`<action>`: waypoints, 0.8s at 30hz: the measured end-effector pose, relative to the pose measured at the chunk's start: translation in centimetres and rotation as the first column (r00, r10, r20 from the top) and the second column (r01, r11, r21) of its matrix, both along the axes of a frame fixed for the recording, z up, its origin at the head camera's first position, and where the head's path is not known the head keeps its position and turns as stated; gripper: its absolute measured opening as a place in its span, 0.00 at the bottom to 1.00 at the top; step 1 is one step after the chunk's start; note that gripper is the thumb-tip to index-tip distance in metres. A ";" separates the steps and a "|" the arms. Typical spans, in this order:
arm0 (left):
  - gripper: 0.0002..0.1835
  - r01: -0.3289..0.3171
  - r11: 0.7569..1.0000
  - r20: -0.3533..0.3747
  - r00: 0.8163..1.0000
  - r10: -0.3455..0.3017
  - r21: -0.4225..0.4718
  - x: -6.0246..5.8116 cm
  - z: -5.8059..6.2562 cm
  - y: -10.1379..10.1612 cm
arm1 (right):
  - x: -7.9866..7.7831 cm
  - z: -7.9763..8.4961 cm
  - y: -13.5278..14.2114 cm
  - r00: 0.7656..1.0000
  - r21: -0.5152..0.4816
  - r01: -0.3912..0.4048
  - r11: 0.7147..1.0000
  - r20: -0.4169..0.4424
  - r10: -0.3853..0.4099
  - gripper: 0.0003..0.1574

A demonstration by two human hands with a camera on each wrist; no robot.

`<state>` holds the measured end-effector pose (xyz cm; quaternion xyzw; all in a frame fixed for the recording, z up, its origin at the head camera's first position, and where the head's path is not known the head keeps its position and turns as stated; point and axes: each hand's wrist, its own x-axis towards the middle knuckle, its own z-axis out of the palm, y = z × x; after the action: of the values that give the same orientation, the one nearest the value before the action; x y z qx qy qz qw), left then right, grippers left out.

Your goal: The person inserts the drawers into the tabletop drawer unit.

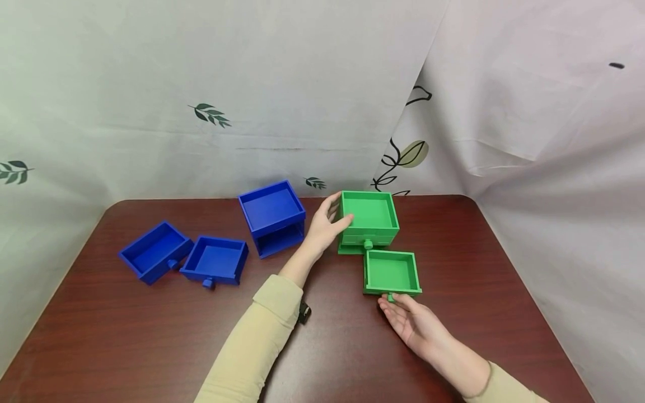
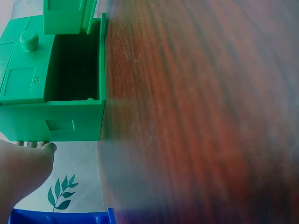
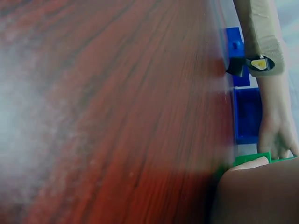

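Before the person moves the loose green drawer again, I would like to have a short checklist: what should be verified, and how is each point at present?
1. Left hand touching the green cabinet: ok, at its left side.
2. Right hand at the knob of the loose green drawer: ok.
3. Upper green drawer pushed in: ok.
4. Lower slot free deep inside: cannot tell, too dark.
5. Loose green drawer lined up with the slot: not ok, seems offset to the right.
6. Blue drawers apart from the green parts: ok.
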<state>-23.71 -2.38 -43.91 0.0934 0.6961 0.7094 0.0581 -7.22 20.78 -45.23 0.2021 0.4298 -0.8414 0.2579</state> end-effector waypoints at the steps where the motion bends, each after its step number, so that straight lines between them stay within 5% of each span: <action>1: 0.41 0.001 1.000 0.001 1.000 -0.001 0.000 0.0 0.0 0.0 | 0.0 0.0 -0.1 1.000 0.003 -0.002 1.000 0.000 0.002 0.17; 24: 0.41 -0.005 1.000 0.019 1.000 0.005 -0.001 0.2 -0.1 0.0 | -0.7 0.2 -2.8 0.998 0.020 -0.058 0.998 0.001 0.058 0.12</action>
<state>-23.55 -2.35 -43.98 0.0848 0.6961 0.7101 0.0630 -7.95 17.97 -45.08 0.1922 0.4438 -0.8293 0.2800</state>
